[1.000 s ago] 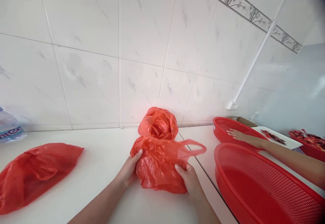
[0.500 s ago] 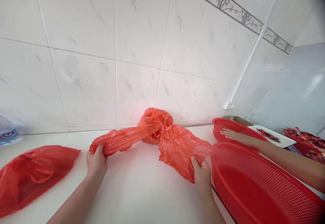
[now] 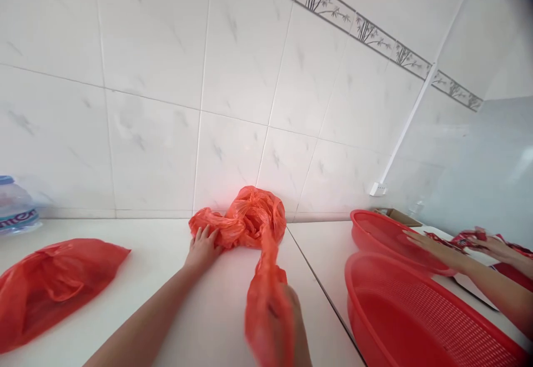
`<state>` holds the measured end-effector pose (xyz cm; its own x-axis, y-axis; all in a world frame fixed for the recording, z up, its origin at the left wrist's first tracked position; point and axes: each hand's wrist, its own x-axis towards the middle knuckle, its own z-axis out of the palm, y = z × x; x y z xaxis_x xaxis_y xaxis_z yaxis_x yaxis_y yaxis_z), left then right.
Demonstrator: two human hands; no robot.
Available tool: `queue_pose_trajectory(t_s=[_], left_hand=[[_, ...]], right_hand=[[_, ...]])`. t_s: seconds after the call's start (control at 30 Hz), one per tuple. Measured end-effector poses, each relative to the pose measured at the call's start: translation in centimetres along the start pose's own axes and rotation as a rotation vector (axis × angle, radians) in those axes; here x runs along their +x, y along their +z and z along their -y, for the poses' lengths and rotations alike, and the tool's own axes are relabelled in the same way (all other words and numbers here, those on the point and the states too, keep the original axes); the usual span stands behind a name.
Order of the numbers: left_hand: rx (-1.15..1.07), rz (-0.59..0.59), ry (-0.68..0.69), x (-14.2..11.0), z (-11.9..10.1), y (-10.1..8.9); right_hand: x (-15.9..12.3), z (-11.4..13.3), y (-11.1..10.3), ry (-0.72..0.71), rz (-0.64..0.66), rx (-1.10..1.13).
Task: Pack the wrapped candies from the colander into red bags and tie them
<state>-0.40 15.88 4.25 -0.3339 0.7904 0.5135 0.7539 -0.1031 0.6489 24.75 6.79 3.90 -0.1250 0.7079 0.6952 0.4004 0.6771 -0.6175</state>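
Observation:
A bundle of thin red plastic bags (image 3: pixel 260 211) lies crumpled against the foot of the tiled wall. My left hand (image 3: pixel 205 249) rests with its fingers spread on a loose part at the bundle's left side, pressing rather than gripping it. In front of the bundle, my right hand (image 3: pixel 287 306) is closed round a red plastic bag (image 3: pixel 266 283), which stretches back to the bundle in a narrow strip. This bag hides part of the right hand's fingers and is smeared by motion. A full-looking, knotted red bag (image 3: pixel 62 283) sits on the left.
Two red plastic baskets (image 3: pixel 416 300) stand on the right. A co-worker's hand (image 3: pixel 428 245) reaches over the rear one, and another hand (image 3: pixel 491 245) holds red packets farther right. A plastic bottle (image 3: pixel 16 206) stands at far left. A seam runs across the white table (image 3: pixel 175 322).
My left hand has let its bag end sink towards the bundle and opened on it. My right hand has moved left and nearer to me, drawing its bag out into a strip.

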Motion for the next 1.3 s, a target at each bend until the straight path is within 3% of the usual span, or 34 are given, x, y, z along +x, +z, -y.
queue_pose_trajectory(t_s=[0.13, 0.2, 0.27, 0.33, 0.4, 0.43, 0.5, 0.57, 0.63, 0.77, 0.87, 1.0, 1.1, 1.2, 1.3], left_hand=[[0.037, -0.117, 0.052, -0.2, -0.8, -0.5], [0.025, -0.155, 0.132, -2.3, -1.7, -1.8], [-0.003, -0.118, 0.247, -5.3, -2.8, -3.2], [-0.048, 0.024, 0.430, -8.7, -4.3, -4.3], [-0.069, 0.284, 0.633, -11.7, -5.7, -4.8], [-0.039, 0.411, 0.659, -12.8, -6.4, -4.8], [0.052, 0.567, 0.519, -14.0, -7.3, -4.6], [0.115, 0.573, 0.291, -13.7, -7.4, -4.3], [0.130, 0.539, 0.165, -12.6, -6.7, -4.3], [0.106, 0.570, 0.171, -10.7, -5.4, -5.1], [0.062, 0.569, 0.174, -10.8, -5.8, -5.5], [0.001, 0.540, 0.199, -12.3, -7.0, -5.0], [-0.037, 0.534, 0.244, -13.2, -7.2, -4.1], [-0.069, 0.535, 0.245, -13.2, -6.9, -3.8], [-0.125, 0.572, 0.221, -12.5, -6.5, -4.2]], right_hand=[[0.0, 0.3, 1.6, -0.282, 0.189, -0.321], [0.0, 0.3, 1.3, -0.303, 0.283, -0.499], [-0.2, 0.4, 0.9, -0.222, 0.369, -0.545], [-0.5, 0.7, 0.5, -0.137, 0.454, -0.548], [-0.6, 1.1, 0.4, -0.060, 0.522, -0.528], [-0.6, 1.2, 0.3, -0.029, 0.553, -0.502], [-0.3, 1.3, -0.1, 0.018, 0.605, -0.437], [0.4, 0.9, -0.9, 0.071, 0.634, -0.427], [1.2, 0.1, -2.2, 0.143, 0.616, -0.484], [2.4, -2.0, -4.9, 0.244, 0.517, -0.559], [2.5, -2.8, -5.8, 0.293, 0.467, -0.559], [2.0, -2.3, -4.9, 0.342, 0.527, -0.519], [1.5, -1.2, -3.4, 0.256, 0.590, -0.460], [1.1, 0.0, -2.3, 0.171, 0.585, -0.393], [1.2, 1.0, -2.3, 0.183, 0.527, -0.299]])
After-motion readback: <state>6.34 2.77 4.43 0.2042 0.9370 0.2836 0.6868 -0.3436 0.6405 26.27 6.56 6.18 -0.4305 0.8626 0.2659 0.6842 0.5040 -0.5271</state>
